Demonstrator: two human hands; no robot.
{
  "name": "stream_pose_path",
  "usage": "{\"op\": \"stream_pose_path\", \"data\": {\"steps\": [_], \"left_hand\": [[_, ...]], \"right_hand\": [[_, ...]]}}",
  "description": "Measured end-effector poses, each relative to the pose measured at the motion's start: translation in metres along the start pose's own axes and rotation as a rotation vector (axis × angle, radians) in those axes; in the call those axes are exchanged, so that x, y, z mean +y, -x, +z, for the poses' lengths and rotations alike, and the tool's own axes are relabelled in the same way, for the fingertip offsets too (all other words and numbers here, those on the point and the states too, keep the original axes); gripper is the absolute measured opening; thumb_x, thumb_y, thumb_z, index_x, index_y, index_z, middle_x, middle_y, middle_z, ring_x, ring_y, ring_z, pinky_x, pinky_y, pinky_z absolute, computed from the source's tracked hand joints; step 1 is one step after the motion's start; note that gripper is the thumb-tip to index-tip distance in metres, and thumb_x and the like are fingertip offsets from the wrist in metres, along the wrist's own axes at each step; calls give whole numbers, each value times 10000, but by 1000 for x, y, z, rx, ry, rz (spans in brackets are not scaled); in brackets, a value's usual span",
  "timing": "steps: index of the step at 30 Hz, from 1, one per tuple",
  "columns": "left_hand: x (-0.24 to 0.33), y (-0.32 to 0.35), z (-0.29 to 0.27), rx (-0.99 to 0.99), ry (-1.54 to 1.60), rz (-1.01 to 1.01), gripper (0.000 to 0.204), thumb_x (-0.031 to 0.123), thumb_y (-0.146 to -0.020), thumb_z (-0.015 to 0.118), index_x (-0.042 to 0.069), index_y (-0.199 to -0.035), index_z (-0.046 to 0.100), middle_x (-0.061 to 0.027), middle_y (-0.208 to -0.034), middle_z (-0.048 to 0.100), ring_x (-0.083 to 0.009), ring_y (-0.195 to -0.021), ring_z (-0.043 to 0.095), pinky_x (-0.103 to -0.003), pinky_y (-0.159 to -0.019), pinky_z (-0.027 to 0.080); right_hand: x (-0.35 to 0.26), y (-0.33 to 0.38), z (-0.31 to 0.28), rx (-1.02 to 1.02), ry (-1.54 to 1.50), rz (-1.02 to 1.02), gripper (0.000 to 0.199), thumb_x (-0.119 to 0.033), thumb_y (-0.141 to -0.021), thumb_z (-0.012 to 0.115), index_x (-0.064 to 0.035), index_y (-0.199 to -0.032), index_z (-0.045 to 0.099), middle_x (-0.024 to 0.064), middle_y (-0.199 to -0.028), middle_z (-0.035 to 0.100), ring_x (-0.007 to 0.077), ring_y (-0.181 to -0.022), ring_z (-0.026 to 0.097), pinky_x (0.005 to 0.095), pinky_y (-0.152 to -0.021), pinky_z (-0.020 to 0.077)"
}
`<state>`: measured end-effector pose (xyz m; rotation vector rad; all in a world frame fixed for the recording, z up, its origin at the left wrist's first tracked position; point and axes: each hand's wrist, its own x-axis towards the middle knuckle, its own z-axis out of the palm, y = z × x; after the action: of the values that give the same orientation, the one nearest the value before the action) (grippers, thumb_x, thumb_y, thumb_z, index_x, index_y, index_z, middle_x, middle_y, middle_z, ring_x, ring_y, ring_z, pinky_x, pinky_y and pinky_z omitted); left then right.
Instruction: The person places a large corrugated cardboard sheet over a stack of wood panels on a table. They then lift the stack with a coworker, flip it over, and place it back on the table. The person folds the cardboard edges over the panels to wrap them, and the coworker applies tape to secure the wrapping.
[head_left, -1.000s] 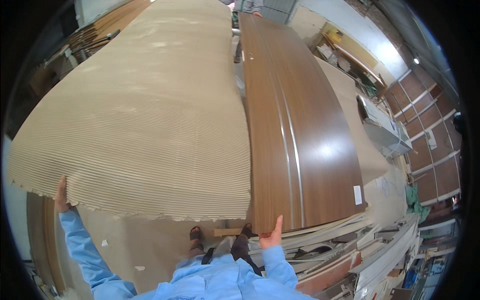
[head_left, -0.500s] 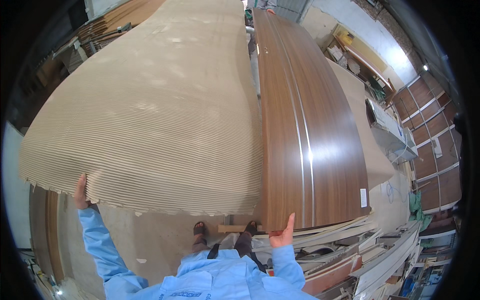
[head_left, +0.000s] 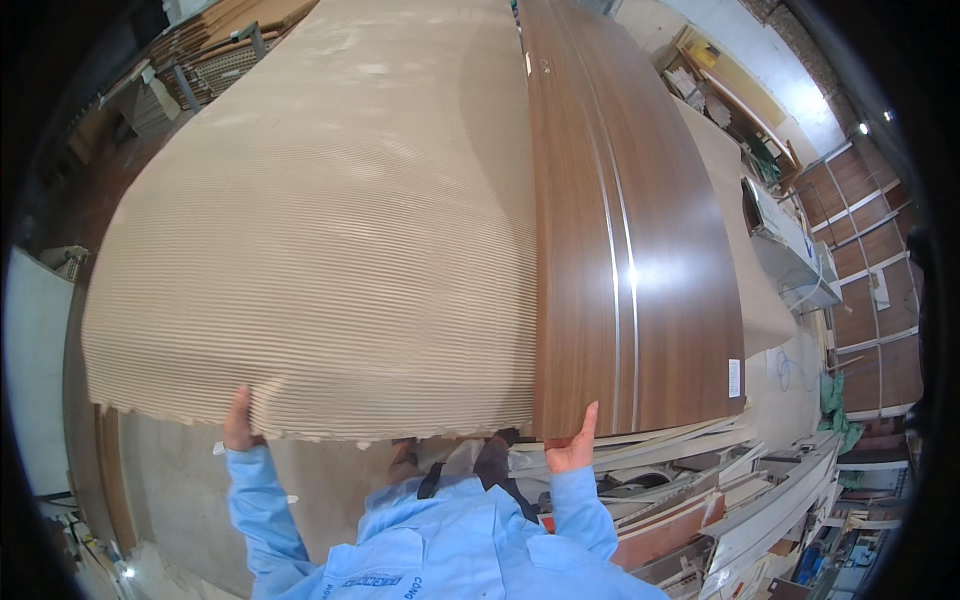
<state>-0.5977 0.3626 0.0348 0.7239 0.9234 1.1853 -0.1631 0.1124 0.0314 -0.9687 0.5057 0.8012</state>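
Observation:
A wide sheet of corrugated cardboard [head_left: 320, 300] stretches away on the left, its ragged near edge sagging slightly. My left hand [head_left: 242, 420] grips that near edge, with the thumb on top and the fingers hidden beneath. Beside the sheet lies a long brown wood-grain door panel [head_left: 580, 330] with two thin silver strips along its length and a small white label at its near right corner. My right hand [head_left: 572, 448] holds the panel's near end from below, thumb up against the edge. The cardboard's right side meets the panel's left edge.
Long trim strips and board offcuts [head_left: 690, 500] are piled on the floor at the lower right. Brown cardboard [head_left: 755, 290] also shows past the panel's right side, near a grey metal box [head_left: 790, 245]. Stacked boards [head_left: 215, 40] stand at the far left.
My left hand has moved right with the cardboard edge, bringing the sheet against the panel. My right hand and the panel's near end have shifted slightly up in view. The far person's hand has left view.

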Motion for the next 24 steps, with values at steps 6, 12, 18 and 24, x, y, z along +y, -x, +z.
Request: {"op": "stream_pose_path", "data": {"steps": [6,12,18,24], "left_hand": [[-84,31,7,-94,80,-253,391,232,-925,543,-24,-1216,501,-127,-1153,590,-227,-1033,586,-343,-875,498],[-110,29,20,-36,63,-353,361,207,-912,571,-30,-1180,530,-116,-1106,612,-205,-1004,593,-314,-864,491],[-83,7,16,-15,-15,-286,377,223,-897,595,-34,-1167,539,-113,-1100,618,-205,-1007,595,-316,-873,494],[-76,18,22,5,30,-270,369,140,-881,604,-42,-1189,513,-133,-1108,598,-223,-984,595,-326,-844,505]], "right_hand": [[0,-2,-8,-26,-1,9,533,-501,-827,636,-162,-1224,532,39,-1178,592,230,-1053,577,415,-853,506],[9,-14,-18,33,-1,22,542,-502,-820,643,-164,-1229,533,39,-1178,595,239,-1054,576,426,-850,507],[9,-21,-29,-31,5,19,553,-502,-820,644,-161,-1239,525,44,-1185,591,249,-1053,574,436,-848,505],[7,-22,-25,18,16,-2,557,-490,-825,644,-166,-1258,511,49,-1200,580,249,-1064,567,436,-848,504]]}}
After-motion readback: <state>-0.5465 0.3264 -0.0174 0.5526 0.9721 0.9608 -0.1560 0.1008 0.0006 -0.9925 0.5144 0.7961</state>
